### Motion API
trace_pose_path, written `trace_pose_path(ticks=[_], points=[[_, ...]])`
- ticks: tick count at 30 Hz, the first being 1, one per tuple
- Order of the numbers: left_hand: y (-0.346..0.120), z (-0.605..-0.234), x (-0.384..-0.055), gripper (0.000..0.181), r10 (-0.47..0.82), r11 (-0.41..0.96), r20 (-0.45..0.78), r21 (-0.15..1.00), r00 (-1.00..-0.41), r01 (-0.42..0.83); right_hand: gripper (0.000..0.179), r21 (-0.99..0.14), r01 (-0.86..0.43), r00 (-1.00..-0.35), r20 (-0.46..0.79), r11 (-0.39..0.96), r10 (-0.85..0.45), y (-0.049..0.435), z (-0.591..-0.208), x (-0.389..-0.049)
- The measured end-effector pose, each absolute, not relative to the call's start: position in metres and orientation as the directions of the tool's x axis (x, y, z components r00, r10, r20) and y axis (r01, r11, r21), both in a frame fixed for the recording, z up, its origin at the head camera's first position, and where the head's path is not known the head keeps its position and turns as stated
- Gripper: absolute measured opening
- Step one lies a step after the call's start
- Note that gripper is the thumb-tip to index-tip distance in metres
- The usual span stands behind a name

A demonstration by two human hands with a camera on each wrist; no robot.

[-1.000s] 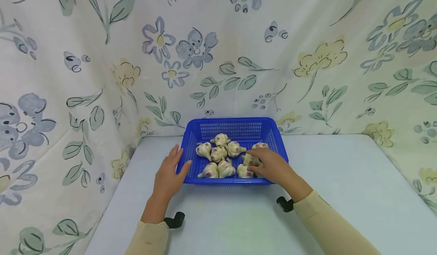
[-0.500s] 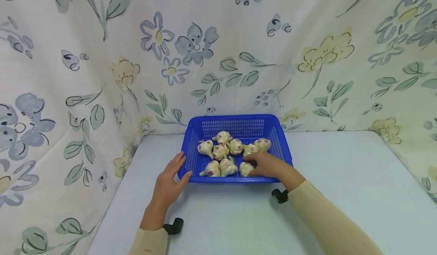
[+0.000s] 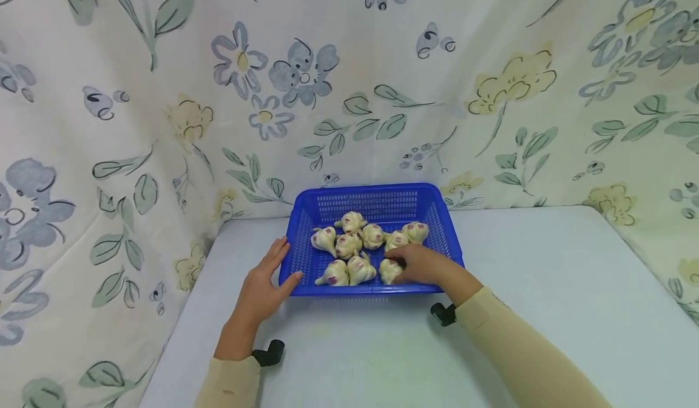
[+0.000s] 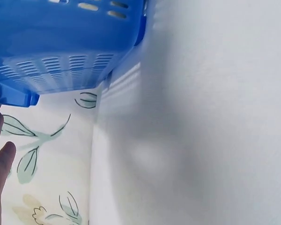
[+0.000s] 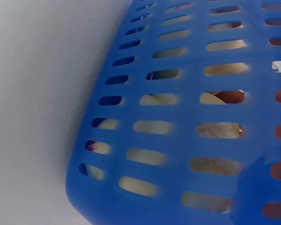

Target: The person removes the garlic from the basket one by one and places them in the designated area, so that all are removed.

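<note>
A blue plastic basket (image 3: 371,289) holds several garlic bulbs (image 3: 349,245) with pale, purple-streaked skins. My left hand (image 3: 262,289) stands at the basket's left side, fingers straight and touching the rim; fingertips (image 4: 4,157) also show at the edge of the left wrist view. Inside the front right corner, my right hand (image 3: 426,265) grips a garlic bulb (image 3: 390,271) between thumb and fingers. Its palm hides that corner, so any bulb beneath cannot be seen. Through the slots of the basket wall (image 5: 178,112), the right wrist view shows pale bulbs and parts of fingers.
The basket stands on a white table (image 3: 535,274), close to the floral cloth (image 3: 349,92) that hangs behind it and at the left. Dark wrist cameras (image 3: 270,353) sit under both wrists.
My right hand has moved lower and slightly left, closing around a front bulb, and two bulbs behind it now show more fully. The left hand stays at the rim.
</note>
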State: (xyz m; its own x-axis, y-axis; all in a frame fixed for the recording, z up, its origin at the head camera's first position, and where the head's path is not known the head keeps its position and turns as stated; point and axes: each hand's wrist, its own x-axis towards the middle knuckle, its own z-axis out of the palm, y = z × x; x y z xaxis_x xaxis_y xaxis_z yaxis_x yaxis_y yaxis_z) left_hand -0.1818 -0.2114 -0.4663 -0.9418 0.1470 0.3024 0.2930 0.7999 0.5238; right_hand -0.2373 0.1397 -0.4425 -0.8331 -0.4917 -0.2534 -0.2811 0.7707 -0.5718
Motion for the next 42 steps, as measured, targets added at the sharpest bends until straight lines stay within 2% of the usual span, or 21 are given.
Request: trace_pose_path(ticks=[7, 15, 21, 36, 42], points=[[-0.213, -0.467, -0.184, 0.070, 0.140, 0.783, 0.273, 0.558, -0.952, 0.275, 0.066, -0.615, -0.264, -0.853, -0.212, 0.743, -0.478, 0.139, -0.443, -0.237], [-0.211, -0.467, -0.182, 0.071, 0.108, 0.763, 0.209, 0.609, -0.972, 0.216, 0.066, -0.673, -0.298, -0.869, -0.103, 0.677, -0.484, 0.143, -0.440, -0.236], [-0.210, -0.468, -0.182, 0.072, 0.123, 0.768, 0.198, 0.602, -0.972, 0.220, 0.071, -0.725, -0.285, -0.882, -0.058, 0.627, -0.467, 0.146, -0.438, -0.236], [-0.210, -0.468, -0.181, 0.084, 0.148, 0.792, 0.200, 0.562, -0.968, 0.238, 0.071, -0.751, -0.244, -0.902, -0.057, 0.613, -0.429, 0.147, -0.433, -0.236], [-0.209, -0.465, -0.182, 0.084, 0.159, 0.828, 0.205, 0.505, -0.966, 0.243, 0.072, -0.751, -0.224, -0.908, -0.070, 0.621, -0.413, 0.148, -0.435, -0.236]])
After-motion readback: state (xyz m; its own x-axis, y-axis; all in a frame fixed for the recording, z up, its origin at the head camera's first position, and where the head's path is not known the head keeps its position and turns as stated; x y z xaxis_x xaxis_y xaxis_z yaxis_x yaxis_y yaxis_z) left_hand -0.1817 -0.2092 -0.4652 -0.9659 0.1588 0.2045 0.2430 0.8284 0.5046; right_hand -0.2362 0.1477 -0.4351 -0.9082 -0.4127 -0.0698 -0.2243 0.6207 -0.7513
